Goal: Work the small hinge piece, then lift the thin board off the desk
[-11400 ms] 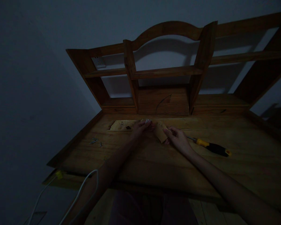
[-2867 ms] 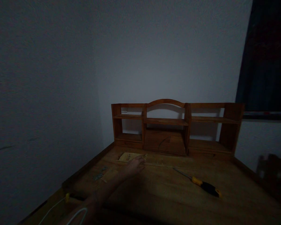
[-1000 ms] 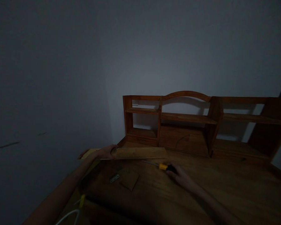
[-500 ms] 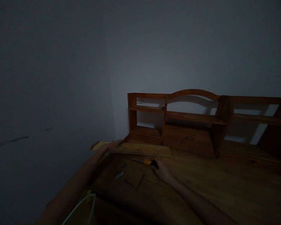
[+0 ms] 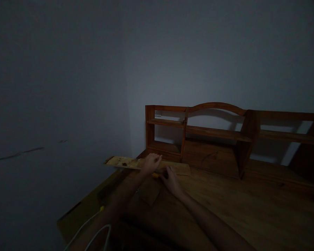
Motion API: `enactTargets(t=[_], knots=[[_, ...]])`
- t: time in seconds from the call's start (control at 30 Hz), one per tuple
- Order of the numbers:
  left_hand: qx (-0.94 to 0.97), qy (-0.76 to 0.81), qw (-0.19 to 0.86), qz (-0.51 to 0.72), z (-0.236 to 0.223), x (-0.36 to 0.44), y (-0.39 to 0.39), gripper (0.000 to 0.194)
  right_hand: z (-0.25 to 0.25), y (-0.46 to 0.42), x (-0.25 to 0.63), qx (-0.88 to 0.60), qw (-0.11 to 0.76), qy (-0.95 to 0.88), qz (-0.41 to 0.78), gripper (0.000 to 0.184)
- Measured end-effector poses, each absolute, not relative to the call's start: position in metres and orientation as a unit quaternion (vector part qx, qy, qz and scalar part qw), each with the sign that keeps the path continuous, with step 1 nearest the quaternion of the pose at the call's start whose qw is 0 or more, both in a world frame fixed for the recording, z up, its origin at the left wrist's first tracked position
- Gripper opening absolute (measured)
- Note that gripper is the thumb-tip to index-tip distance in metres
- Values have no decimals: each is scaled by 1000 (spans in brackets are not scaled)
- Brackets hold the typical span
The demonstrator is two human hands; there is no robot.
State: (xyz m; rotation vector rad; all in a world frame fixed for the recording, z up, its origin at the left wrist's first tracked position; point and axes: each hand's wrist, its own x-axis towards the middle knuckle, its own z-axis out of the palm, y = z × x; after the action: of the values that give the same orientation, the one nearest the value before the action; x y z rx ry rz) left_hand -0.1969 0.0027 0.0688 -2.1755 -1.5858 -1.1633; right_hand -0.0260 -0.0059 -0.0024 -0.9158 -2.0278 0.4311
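The room is dim. A long thin wooden strip [image 5: 125, 162] lies at the back left of the wooden desk [image 5: 225, 202], its left end hanging past the desk edge. My left hand [image 5: 151, 162] rests on the strip near its middle, fingers spread. My right hand [image 5: 170, 180] is just beside it, closed round the yellow and black screwdriver [image 5: 157, 174], of which only a bit of yellow handle shows. A small flat wooden piece [image 5: 149, 194] lies on the desk below the two hands.
A wooden shelf unit [image 5: 214, 136] with an arched top stands along the back of the desk against the wall. A white cable [image 5: 94, 232] loops at the desk's near left corner. A plain wall runs close along the left.
My left hand slid right along the strip from its left end to its middle. My right hand brought the screwdriver left and up to the strip. The view shifted slightly.
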Motion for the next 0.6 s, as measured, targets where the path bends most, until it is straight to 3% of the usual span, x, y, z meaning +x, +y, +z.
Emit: enactTargets(t=[0.23,0.4,0.6], knots=[[-728,-501,5,-468,60,-94,-23,40,22,-21,104,-370,441,-816,55,32],[-740,-513,-73,-430,44,-31,-7,26,-12,-8,232,-451,401,-794,-75,45],[-750,-547,-113,-354,18,2,-2,34,-48,4,335,-515,370,-763,-126,52]])
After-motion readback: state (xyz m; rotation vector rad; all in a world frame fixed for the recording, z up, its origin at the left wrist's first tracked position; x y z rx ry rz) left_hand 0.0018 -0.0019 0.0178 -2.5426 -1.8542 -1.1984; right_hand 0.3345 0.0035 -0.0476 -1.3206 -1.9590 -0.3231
